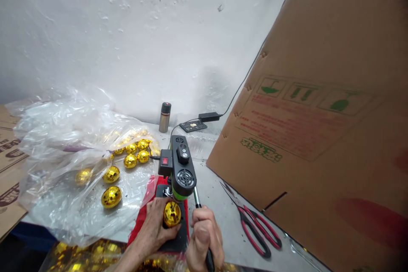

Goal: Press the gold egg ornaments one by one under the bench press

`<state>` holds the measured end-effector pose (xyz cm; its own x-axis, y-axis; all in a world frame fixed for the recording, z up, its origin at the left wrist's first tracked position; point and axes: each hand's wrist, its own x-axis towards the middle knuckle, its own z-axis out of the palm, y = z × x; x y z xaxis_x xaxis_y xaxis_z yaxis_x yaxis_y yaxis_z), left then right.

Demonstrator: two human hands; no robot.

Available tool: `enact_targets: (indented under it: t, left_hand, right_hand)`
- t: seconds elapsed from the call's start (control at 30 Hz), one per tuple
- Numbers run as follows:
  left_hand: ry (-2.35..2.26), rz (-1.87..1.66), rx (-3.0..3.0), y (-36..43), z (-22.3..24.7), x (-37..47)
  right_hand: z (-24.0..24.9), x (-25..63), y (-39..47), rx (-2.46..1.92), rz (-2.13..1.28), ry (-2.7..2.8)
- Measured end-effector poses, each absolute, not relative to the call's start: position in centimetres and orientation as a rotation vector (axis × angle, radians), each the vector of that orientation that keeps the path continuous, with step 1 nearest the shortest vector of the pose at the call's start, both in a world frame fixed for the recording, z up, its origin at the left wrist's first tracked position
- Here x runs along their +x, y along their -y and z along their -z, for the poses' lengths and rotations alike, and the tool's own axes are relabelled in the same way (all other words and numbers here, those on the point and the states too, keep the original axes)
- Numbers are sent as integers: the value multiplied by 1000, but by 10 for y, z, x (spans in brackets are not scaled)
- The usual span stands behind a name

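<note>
1. Right hand (205, 238): fist closed around the lever (196, 197) of the black machine (183, 159).
2. Left hand (155, 224): thumb and fingers around a gold ball (172, 214), over the black base (177, 244), under the machine's head. Can't tell if head touches it.
3. Left side: more gold balls (111, 196) on clear plastic (63, 136).
4. Right side: scissors (240, 208) beside cardboard box (318, 59).
5. Bottle (164, 120) behind, near wall (143, 51).

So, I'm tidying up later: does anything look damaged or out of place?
The white wall looks worn: scattered marks and rough patches break its surface. The scissors lie loose beside the cardboard box with their handles spread, which looks a little untidy. I see nothing spilled.
</note>
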<state>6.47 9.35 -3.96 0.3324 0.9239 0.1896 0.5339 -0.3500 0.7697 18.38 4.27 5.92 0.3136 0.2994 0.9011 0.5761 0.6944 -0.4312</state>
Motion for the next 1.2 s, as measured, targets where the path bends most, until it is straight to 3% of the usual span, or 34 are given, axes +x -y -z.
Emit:
enact_targets:
  t: [0.3,0.7,1.03,1.2]
  left_hand:
    - [-1303,-811,1978,-90,20,63]
    - [-1303,-813,1987,-94,36,63]
    - [-1262,-933,2000,-84,34,50]
    - [-1198,-858,2122,-31,60,19]
  right_hand:
    - [-48,184,-44,-813,184,1256]
    - [-14,193,-43,-911,408,1439]
    - [-117,193,-30,-934,25,1401]
    - [-114,191,-32,-913,38,1394]
